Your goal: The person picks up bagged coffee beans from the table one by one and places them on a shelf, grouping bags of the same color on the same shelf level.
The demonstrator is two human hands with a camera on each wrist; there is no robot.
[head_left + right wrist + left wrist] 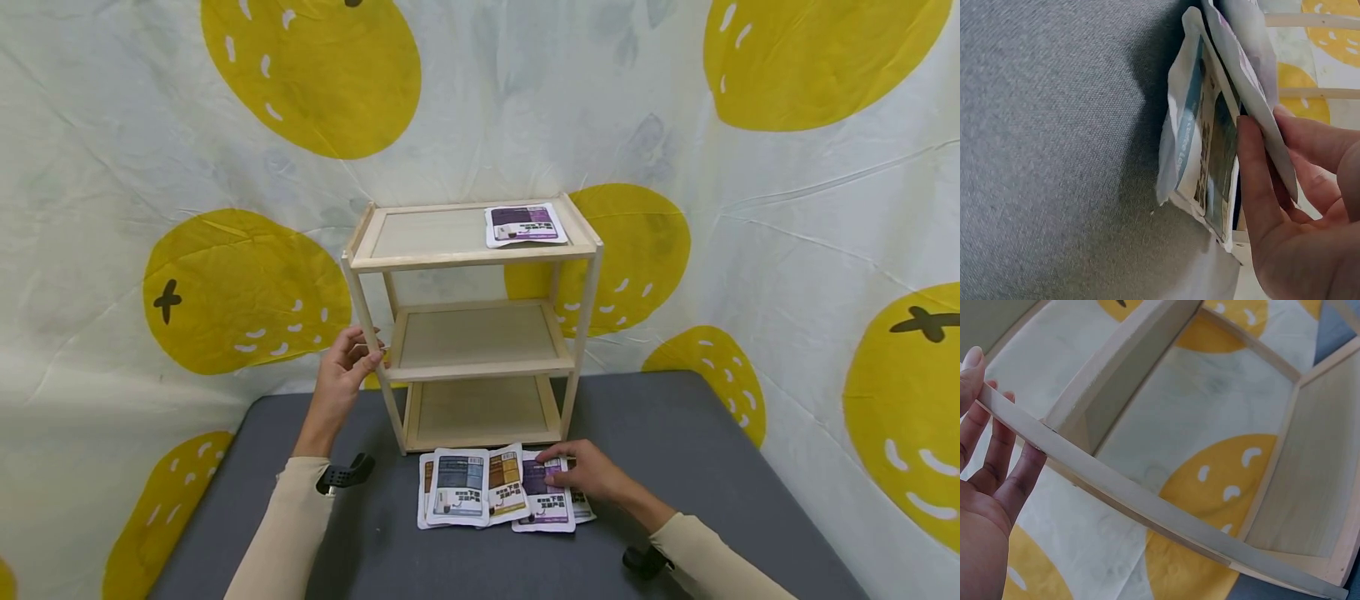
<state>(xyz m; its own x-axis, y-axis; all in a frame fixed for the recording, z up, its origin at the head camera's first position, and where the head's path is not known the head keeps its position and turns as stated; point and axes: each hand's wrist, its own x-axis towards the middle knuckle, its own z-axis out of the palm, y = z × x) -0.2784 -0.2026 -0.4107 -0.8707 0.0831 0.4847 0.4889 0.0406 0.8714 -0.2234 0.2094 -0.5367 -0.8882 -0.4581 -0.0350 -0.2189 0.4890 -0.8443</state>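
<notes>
One purple packet (542,502) in right hand (594,473)

Head view: from above, facing forward and down, framing the whole pale wooden three-tier rack (480,335).
Left wrist view: tilted, close to the rack.
Right wrist view: turned sideways, close to the rectangular white-edged printed pouches (1210,137).
Shared with head: rack, left wrist; pouches, right wrist.
</notes>
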